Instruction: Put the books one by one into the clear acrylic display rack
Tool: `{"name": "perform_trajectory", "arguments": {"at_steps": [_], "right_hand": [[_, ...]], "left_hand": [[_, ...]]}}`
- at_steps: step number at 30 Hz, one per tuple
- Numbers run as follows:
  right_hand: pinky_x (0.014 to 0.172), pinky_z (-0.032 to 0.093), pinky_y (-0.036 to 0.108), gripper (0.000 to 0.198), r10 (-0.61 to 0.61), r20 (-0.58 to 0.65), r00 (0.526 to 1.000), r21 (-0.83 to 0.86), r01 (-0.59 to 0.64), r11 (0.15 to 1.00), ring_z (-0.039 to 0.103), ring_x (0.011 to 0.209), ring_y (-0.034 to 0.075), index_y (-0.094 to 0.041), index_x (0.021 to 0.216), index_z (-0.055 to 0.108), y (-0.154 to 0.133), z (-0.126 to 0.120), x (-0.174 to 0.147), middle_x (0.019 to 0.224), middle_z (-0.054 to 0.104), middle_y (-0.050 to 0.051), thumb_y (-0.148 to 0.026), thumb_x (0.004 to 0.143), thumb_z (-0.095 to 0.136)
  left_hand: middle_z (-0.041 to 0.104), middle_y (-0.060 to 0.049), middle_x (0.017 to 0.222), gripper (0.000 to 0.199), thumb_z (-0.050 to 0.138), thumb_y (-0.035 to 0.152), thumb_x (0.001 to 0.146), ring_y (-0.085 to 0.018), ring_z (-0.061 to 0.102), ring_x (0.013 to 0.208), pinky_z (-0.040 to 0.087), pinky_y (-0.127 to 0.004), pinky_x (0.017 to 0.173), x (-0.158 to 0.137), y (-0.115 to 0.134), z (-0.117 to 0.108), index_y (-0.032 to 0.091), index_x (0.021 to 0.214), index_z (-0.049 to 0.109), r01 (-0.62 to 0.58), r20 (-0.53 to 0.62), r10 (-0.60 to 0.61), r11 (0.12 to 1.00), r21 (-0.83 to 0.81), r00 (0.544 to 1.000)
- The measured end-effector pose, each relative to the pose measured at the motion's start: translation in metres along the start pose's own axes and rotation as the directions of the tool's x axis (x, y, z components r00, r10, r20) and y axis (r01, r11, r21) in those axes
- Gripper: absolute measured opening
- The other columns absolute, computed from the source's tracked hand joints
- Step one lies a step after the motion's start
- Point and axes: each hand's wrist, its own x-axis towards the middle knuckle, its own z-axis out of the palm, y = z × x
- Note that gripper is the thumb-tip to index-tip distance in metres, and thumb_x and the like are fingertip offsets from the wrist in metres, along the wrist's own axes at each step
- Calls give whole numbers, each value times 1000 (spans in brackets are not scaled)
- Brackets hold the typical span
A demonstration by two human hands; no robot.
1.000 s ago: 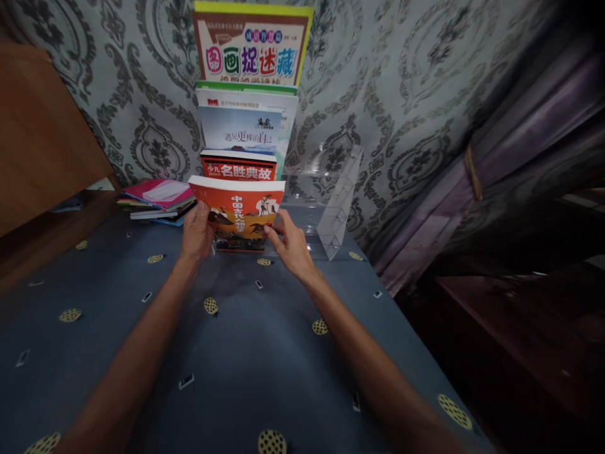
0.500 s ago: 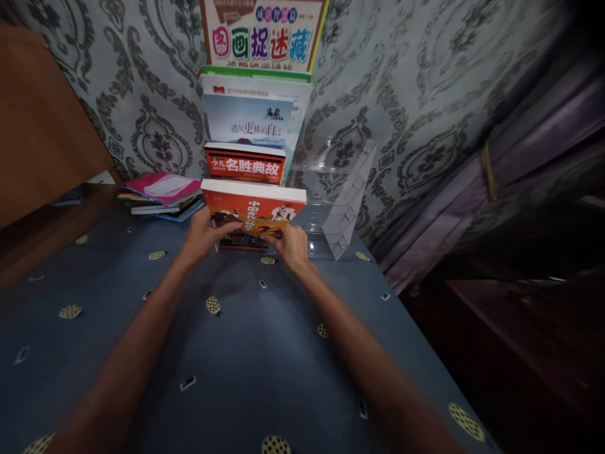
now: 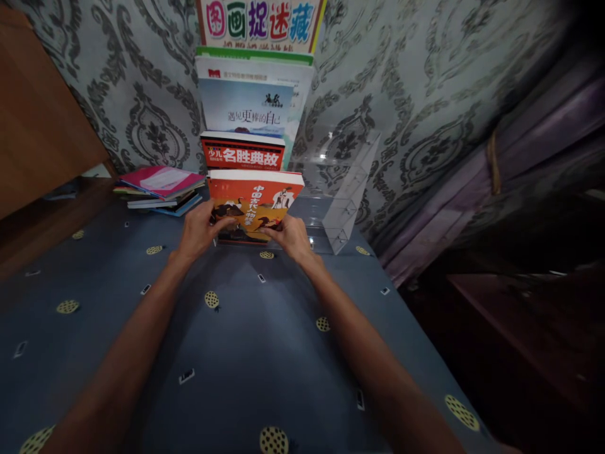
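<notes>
An orange book with Chinese lettering stands nearly upright at the front of a clear acrylic rack. My left hand grips its left edge, thumb across the cover. On the opposite edge, my right hand holds it the same way; the fingers behind the book are hidden. Behind it, stepped upward in the rack, are a red book, a pale blue book and a taller book with large coloured characters. The rack's right side shows bare clear tiers.
A short stack of books with a pink one on top lies left of the rack. Under everything is a dark blue patterned cloth. A wooden cabinet stands at left, a purple curtain at right, patterned wallpaper behind.
The orange book has gone from tilted to more upright and settled lower at the rack's front, with both hands still on it. The view has shifted slightly.
</notes>
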Motion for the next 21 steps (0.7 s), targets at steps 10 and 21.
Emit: {"name": "perform_trajectory", "arguments": {"at_steps": [10,21], "right_hand": [[59,30,27,21,-109,42,993,27,108,994,58,65,16,-16,92,66,12,-11,2,75,70,5,-35,97,62],[64,33,30,17,-125,115,985,-107,138,985,66,78,21,-17,107,64,2,-15,-1,91,74,10,-29,100,54]], "left_hand": [[67,-4,87,23,65,39,93,-20,62,77,46,-32,70,5,6,-15,19,105,64,5,116,-13,998,67,993],[74,-7,87,25,58,40,96,-24,67,81,43,-32,68,6,3,-25,21,95,73,115,225,-171,964,241,959]]}}
